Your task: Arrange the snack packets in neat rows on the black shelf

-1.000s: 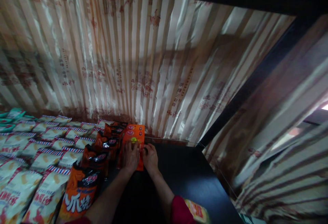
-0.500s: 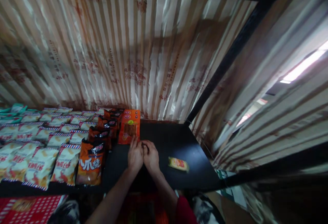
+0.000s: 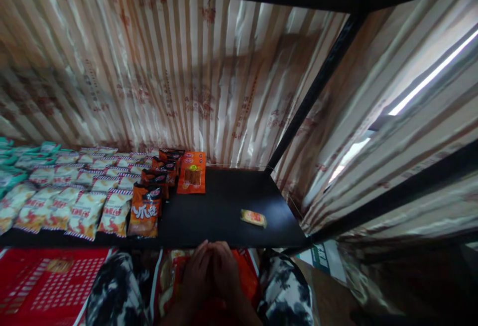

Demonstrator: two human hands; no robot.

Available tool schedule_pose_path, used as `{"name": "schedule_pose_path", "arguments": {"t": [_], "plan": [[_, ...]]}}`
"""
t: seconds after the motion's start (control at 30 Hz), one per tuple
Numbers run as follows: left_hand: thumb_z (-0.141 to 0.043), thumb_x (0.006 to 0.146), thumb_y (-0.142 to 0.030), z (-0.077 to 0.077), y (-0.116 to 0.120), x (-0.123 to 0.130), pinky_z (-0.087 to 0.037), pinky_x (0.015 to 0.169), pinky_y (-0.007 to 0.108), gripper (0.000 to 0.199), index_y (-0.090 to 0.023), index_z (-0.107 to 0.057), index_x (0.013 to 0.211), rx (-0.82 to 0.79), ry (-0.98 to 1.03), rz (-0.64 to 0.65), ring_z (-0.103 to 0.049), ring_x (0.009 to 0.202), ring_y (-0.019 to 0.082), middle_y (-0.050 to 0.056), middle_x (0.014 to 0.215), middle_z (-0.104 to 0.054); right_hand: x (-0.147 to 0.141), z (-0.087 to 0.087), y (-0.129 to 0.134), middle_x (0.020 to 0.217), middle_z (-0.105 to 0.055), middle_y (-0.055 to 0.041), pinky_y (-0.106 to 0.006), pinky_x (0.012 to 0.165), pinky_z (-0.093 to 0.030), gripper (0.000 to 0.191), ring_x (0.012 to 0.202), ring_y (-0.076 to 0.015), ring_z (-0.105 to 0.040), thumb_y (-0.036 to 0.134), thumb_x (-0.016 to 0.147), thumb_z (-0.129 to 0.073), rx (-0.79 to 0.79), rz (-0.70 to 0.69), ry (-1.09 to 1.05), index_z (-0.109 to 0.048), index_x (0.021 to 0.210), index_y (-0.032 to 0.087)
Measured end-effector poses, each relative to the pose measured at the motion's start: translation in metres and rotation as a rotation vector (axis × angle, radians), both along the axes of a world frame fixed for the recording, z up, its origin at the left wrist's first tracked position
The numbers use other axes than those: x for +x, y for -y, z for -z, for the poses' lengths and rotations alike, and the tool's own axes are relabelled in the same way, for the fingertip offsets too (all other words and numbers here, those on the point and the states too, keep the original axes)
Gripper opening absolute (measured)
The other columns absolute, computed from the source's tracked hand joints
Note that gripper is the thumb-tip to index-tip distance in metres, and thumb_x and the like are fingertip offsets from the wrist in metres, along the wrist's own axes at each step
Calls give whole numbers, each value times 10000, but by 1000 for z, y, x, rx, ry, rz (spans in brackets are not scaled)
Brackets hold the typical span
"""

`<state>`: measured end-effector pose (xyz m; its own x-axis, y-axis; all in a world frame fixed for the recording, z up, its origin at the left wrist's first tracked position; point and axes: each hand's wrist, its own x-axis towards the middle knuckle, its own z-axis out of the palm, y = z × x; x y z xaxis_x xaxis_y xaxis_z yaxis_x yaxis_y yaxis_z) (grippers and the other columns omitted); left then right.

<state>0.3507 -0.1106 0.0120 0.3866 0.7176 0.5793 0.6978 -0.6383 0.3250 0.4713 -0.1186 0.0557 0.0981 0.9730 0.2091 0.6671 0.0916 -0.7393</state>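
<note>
My left hand (image 3: 198, 266) and my right hand (image 3: 224, 267) are side by side over a red basket (image 3: 157, 278) between my knees. Both are dark and their fingertips are close together at the shelf's front edge; whether anything is between them cannot be made out. Orange packages lie in the basket beneath them. On the black shelf (image 3: 224, 201), a flat orange packet (image 3: 192, 172) leans near the back wall. A small yellow packet (image 3: 254, 217) lies to the right.
Rows of white snack bags (image 3: 85, 214) fill the shelf's left, beside orange-black bags (image 3: 145, 211). Green bags (image 3: 8, 176) stand at the far left. Another red basket (image 3: 56, 281) is below. A black post (image 3: 313, 92) rises at the right.
Both hands have moved from the shelf beside the flat orange packet back and down over the basket. That packet remains on the shelf. The view has shifted, showing more of the baskets.
</note>
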Motion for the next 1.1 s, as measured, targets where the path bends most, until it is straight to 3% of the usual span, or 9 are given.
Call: {"name": "schedule_pose_path", "arguments": {"t": [0.1, 0.2, 0.3, 0.43, 0.53, 0.67, 0.83, 1.1], "plan": [[-344, 843, -143, 15, 21, -8, -455, 969, 358, 444, -121, -502, 1258, -78, -138, 35, -473, 1220, 215, 126, 1285, -544, 1, 11, 15, 896, -664, -78, -252, 805, -483, 358, 849, -162, -622, 141, 894, -287, -93, -40, 93, -641, 914, 192], [-370, 826, -135, 30, 33, -13, -409, 1005, 386, 466, -130, -494, 1276, -265, -292, 38, -450, 1240, 233, 113, 1319, -515, 4, 23, 23, 1086, -644, -114, -277, 922, -428, 370, 1021, -180, -583, 121, 882, -314, -223, -95, 243, -625, 1079, 163], [-429, 828, -210, 42, 42, -20, -346, 1038, 453, 491, -181, -450, 1318, -460, -405, 38, -421, 1260, 269, 108, 1364, -463, 9, 35, 29, 1331, -491, -149, -384, 1036, -321, 453, 1262, -272, -400, 176, 830, -467, -402, -170, 448, -503, 1281, 166], [-469, 825, -290, 53, 50, -28, -280, 1068, 476, 612, -186, -291, 1402, -578, -473, 95, -318, 1322, 292, 126, 1452, -309, 16, 42, 36, 1430, -366, -133, -456, 1036, -289, 622, 1328, -346, -270, 257, 767, -587, -528, -285, 555, -403, 1360, 231], [-473, 818, -298, 55, 53, -29, -278, 1066, 474, 631, -174, -281, 1406, -579, -460, 97, -285, 1338, 294, 131, 1462, -290, 17, 35, 36, 1395, -405, -131, -434, 1001, -327, 594, 1273, -328, -353, 238, 757, -596, -512, -270, 573, -439, 1329, 253], [-469, 811, -234, 53, 53, -28, -309, 1042, 477, 577, -182, -356, 1375, -521, -467, 83, -358, 1299, 286, 141, 1421, -375, 12, 21, 33, 1209, -542, -123, -377, 912, -393, 472, 1105, -284, -489, 215, 762, -587, -493, -254, 570, -530, 1229, 247], [-459, 829, -177, 54, 54, -33, -348, 1031, 448, 491, -192, -441, 1319, -476, -491, 132, -405, 1272, 257, 124, 1378, -445, 13, 18, 34, 1150, -552, -135, -380, 872, -402, 475, 1076, -312, -493, 251, 731, -639, -515, -222, 626, -551, 1196, 219], [-391, 793, -15, 76, 64, -34, -416, 1007, 390, 441, -189, -573, 1155, -471, -413, 95, -494, 1203, 184, 85, 1267, -564, 13, 21, 37, 1143, -569, -147, -374, 863, -399, 391, 1059, -290, -519, 347, 787, -584, -526, -187, 628, -577, 1136, 171]]}}
